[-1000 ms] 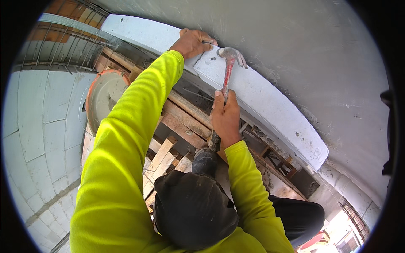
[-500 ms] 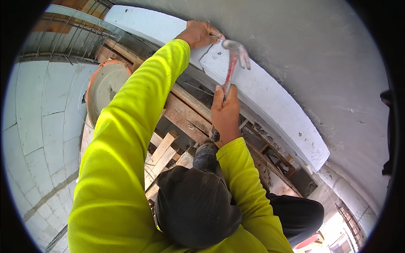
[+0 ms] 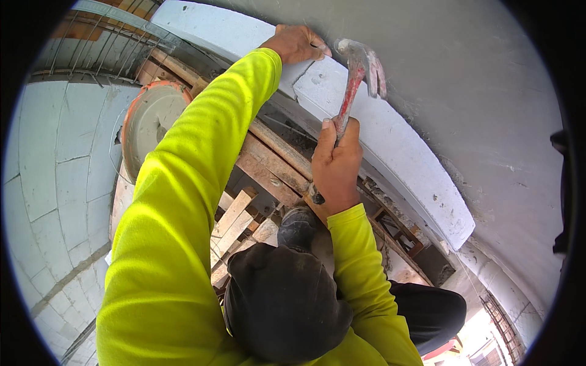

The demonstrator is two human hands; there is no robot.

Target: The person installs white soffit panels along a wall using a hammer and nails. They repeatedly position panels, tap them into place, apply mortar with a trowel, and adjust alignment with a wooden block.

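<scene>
My right hand (image 3: 339, 161) is wrapped round the handle of a claw hammer (image 3: 354, 88), whose worn handle still shows red paint. The hammer's head is raised just right of my left hand (image 3: 296, 44), close to the grey wall. My left fingers are pinched together at the wall side of the joint between two pale blocks, and whatever is between them is too small or hidden to name. One block (image 3: 213, 29) runs off to the upper left; the other block (image 3: 397, 149) slants down to the right along the wall.
A round orange-rimmed tub (image 3: 126, 131) with grey mortar stands left of my left arm. Wooden planks (image 3: 268, 174) and a metal pipe run below the blocks. The plastered grey wall (image 3: 464, 79) rises on the right, a pale block wall (image 3: 46, 152) on the left. Wire mesh (image 3: 76, 52) lies upper left.
My right hand and the hammer have shifted up and to the right, so the hammer head is farther from my left fingers. My left hand has stayed nearly in place.
</scene>
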